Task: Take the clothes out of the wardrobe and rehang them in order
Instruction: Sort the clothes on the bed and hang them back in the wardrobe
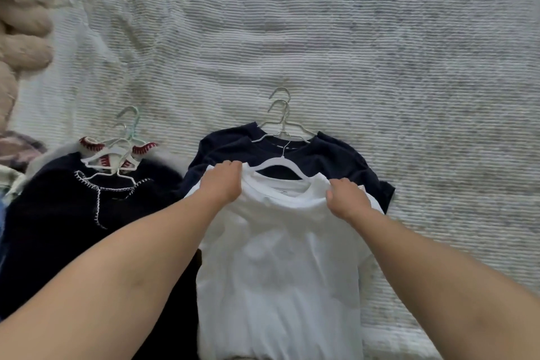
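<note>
Pinching white T-shirt [277, 257] shoulders, fingers of left hand [223, 184], right hand [346, 199] | collar away, lengthwise

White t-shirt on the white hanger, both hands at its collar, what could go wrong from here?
1. The white cotton t-shirt lies over the navy t-shirts; lifting it may drag them along.
2. The white plastic hanger sits close to the thin metal wire hangers; their hooks could tangle.
3. The left hand and right hand grip only the neckline, which might stretch.
</note>
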